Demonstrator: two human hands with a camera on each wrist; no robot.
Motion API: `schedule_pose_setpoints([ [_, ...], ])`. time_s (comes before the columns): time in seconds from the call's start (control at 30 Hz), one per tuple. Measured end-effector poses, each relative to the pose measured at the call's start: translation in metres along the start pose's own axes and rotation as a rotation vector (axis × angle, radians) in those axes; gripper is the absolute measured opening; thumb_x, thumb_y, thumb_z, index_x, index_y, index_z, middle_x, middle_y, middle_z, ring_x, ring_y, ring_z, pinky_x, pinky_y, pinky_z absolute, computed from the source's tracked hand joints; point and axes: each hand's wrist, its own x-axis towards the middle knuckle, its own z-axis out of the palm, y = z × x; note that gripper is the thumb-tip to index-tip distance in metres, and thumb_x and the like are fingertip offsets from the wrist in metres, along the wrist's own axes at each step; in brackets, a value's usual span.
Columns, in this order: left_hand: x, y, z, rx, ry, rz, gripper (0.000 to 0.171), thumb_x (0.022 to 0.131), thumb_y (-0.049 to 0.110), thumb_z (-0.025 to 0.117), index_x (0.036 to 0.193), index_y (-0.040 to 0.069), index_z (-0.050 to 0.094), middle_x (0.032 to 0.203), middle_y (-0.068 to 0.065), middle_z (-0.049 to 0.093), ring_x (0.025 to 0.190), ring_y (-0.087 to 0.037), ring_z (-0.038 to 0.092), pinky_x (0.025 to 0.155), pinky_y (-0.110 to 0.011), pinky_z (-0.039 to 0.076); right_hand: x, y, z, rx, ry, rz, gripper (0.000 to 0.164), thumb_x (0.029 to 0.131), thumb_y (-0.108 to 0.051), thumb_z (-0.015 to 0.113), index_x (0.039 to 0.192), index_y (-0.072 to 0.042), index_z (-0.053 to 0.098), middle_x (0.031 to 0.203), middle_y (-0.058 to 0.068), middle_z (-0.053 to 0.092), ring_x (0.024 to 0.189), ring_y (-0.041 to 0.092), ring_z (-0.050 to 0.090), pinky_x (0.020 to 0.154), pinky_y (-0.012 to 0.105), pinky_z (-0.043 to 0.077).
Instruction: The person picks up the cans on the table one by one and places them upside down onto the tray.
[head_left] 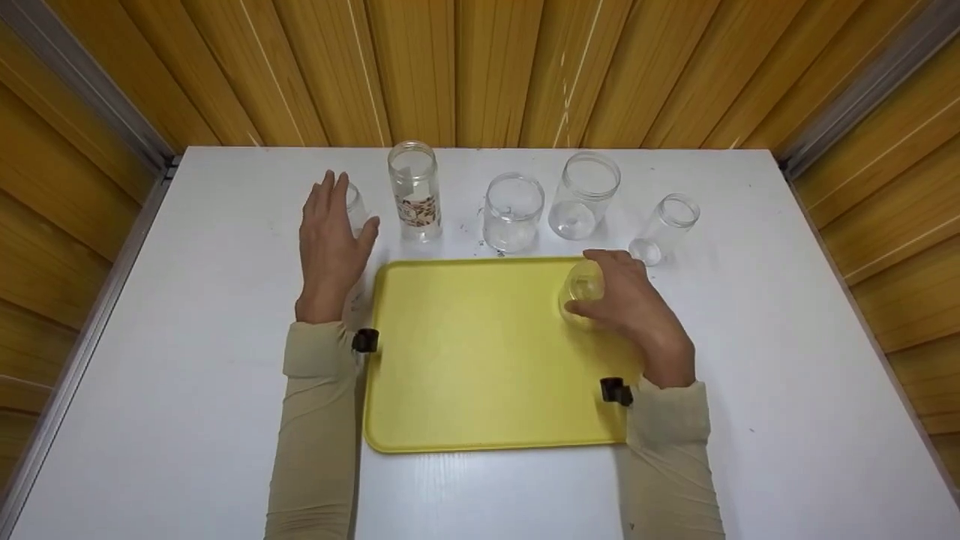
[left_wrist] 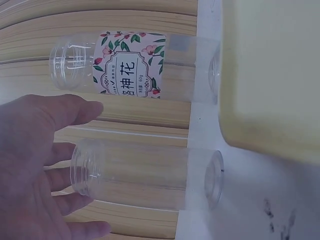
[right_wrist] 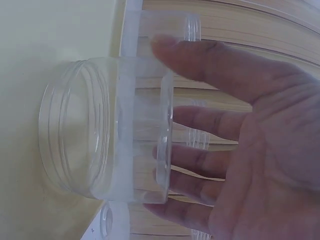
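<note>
On the right part of the yellow tray (head_left: pixel 480 360) a short clear plastic jar (right_wrist: pixel 112 130) stands upside down, its threaded mouth against the tray. My right hand (head_left: pixel 630 300) holds it near its base, thumb on one side and fingers round the other. At the left, my left hand (head_left: pixel 330 240) is raised beside a slim clear jar (left_wrist: pixel 140 175). Its fingers are spread near that jar's threaded neck and the thumb stands apart. A tall jar with a floral label (left_wrist: pixel 130 65) is just beyond the thumb.
Behind the tray, a low wide jar (head_left: pixel 514 217), a larger jar (head_left: pixel 577 217) and a slim jar (head_left: pixel 664 232) stand upright on the white table (head_left: pixel 787 360). A wood-panelled wall (head_left: pixel 495 75) closes off the back. Small dark marks dot the table.
</note>
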Motion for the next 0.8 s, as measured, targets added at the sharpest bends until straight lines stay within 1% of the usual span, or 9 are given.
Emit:
schedule_pose_setpoints([
  [0.07,0.000,0.000,0.000,0.011,0.004,-0.004,0.069,0.101,0.016,0.073,0.160,-0.002,0.042,0.168,-0.023,0.033,0.156,-0.043,0.026,0.126,-0.054,0.021,0.000,-0.001,-0.001,0.016,0.005,0.001,0.085,0.090,-0.023,0.084,0.158,0.005,0.041,0.159,0.028,0.039,0.146,0.047,0.029,0.119,0.058,0.030],
  [0.13,0.000,0.000,0.000,0.017,0.018,-0.002,0.065,0.102,0.015,0.072,0.158,-0.002,0.045,0.165,-0.023,0.037,0.154,-0.042,0.030,0.124,-0.055,0.026,-0.001,-0.001,-0.002,0.025,0.010,-0.004,0.085,0.091,-0.024,0.084,0.158,0.005,0.040,0.159,0.027,0.039,0.146,0.047,0.029,0.120,0.058,0.030],
  [0.27,-0.001,0.001,-0.001,0.022,0.053,-0.005,0.055,0.104,0.013,0.069,0.153,-0.002,0.052,0.157,-0.022,0.046,0.147,-0.040,0.040,0.114,-0.055,0.039,-0.002,0.000,-0.003,0.032,0.022,-0.018,0.084,0.092,-0.025,0.083,0.157,0.006,0.041,0.158,0.028,0.039,0.145,0.048,0.031,0.119,0.059,0.030],
  [0.37,-0.002,0.002,-0.003,0.017,0.062,-0.018,0.049,0.105,0.012,0.067,0.151,-0.002,0.055,0.153,-0.022,0.049,0.143,-0.039,0.044,0.109,-0.053,0.045,-0.002,0.001,-0.003,0.035,0.029,-0.020,0.084,0.092,-0.025,0.083,0.157,0.006,0.041,0.159,0.028,0.039,0.145,0.048,0.031,0.119,0.058,0.030],
  [0.53,-0.002,0.005,-0.005,0.002,0.061,-0.024,0.046,0.104,0.009,0.068,0.147,-0.004,0.058,0.148,-0.023,0.052,0.138,-0.039,0.047,0.107,-0.051,0.047,-0.002,0.002,-0.004,0.052,0.031,-0.013,0.083,0.092,-0.023,0.083,0.158,0.007,0.040,0.160,0.028,0.039,0.147,0.048,0.029,0.120,0.058,0.029],
  [0.73,-0.003,0.006,-0.010,0.003,0.047,-0.025,0.051,0.100,0.009,0.071,0.147,-0.005,0.057,0.139,-0.026,0.054,0.130,-0.042,0.051,0.102,-0.053,0.049,-0.004,0.002,-0.006,0.071,0.024,-0.007,0.082,0.093,-0.022,0.081,0.158,0.006,0.039,0.160,0.028,0.038,0.148,0.048,0.027,0.120,0.058,0.029],
  [0.8,-0.004,0.007,-0.011,0.008,0.035,-0.025,0.051,0.100,0.009,0.070,0.147,-0.006,0.058,0.139,-0.027,0.054,0.129,-0.043,0.052,0.102,-0.054,0.049,-0.005,0.002,-0.006,0.066,0.020,0.000,0.083,0.093,-0.022,0.080,0.159,0.006,0.038,0.160,0.028,0.038,0.148,0.047,0.028,0.119,0.059,0.030],
])
